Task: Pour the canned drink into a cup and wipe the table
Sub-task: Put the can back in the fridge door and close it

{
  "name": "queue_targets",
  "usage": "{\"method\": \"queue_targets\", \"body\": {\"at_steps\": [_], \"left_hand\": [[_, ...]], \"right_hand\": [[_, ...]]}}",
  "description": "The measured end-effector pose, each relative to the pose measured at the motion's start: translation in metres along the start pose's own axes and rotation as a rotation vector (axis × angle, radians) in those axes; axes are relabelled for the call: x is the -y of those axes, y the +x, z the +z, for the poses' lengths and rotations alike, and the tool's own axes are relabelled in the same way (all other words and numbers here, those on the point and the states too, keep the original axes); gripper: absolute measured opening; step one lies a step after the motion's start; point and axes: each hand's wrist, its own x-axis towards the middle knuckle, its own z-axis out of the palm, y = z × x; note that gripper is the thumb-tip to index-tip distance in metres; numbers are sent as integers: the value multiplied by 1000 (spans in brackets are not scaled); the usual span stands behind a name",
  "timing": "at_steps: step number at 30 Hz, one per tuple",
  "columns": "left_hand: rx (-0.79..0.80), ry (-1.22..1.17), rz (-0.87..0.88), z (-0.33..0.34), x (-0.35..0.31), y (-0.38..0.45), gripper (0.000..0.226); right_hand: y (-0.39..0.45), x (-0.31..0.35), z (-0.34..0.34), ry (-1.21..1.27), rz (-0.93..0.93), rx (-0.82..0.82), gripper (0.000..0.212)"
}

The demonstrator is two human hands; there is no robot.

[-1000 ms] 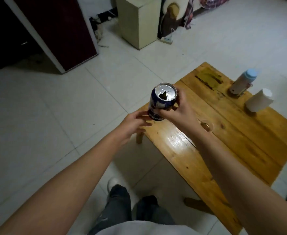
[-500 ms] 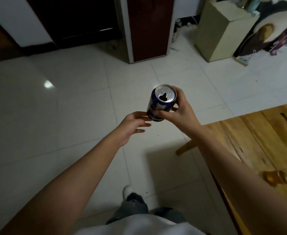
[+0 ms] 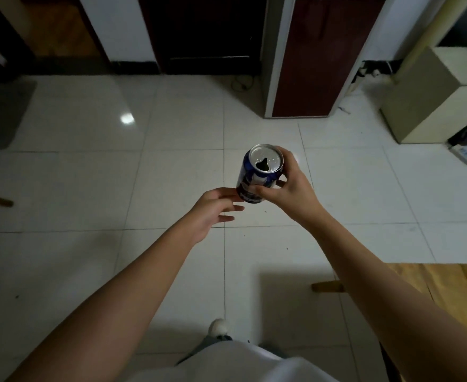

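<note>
Blue can (image 3: 257, 176), opened, being held in mid-air above the white tiled floor (image 3: 94, 172), clear of the tabletop (image 3: 447, 288). Long axis standing close to upright, leaning slightly, silver lid facing up toward the camera, dark mouth opening showing on the lid's near side, base pointing down at the floor.

Right hand (image 3: 290, 188) gripping the can from its right side, thumb lying across the near face of the body, fingers curling round the far side up near the rim. Left hand (image 3: 213, 209) reaching in from the left, fingers loosely spread, fingertips lying at the can's lower left edge; actual contact not determinable. Both bare forearms extending from the lower corners.

Wooden tabletop showing only as a corner at lower right, one leg (image 3: 327, 286) jutting out to the left, well apart from the can. Floor glossy, catching a bright light reflection (image 3: 127, 118). Dark red cabinet door (image 3: 323, 56) in a white frame standing at the back, a pale cream box-shaped unit (image 3: 431, 106) at far right, a grey mat (image 3: 0, 114) at far left. White shoe toe (image 3: 218, 326) showing at bottom centre.
</note>
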Motion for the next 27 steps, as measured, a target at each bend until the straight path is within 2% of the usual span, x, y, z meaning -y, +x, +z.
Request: {"method": "queue_targets", "body": {"at_steps": [13,27], "left_hand": [[30,16,-7,-23,-47,88,41],[-10,28,51,-1,-184,280,39]], "right_hand": [[105,-13,-10,20,23,-2,71],[322,-32,-102,-3,-9,14,75]]}}
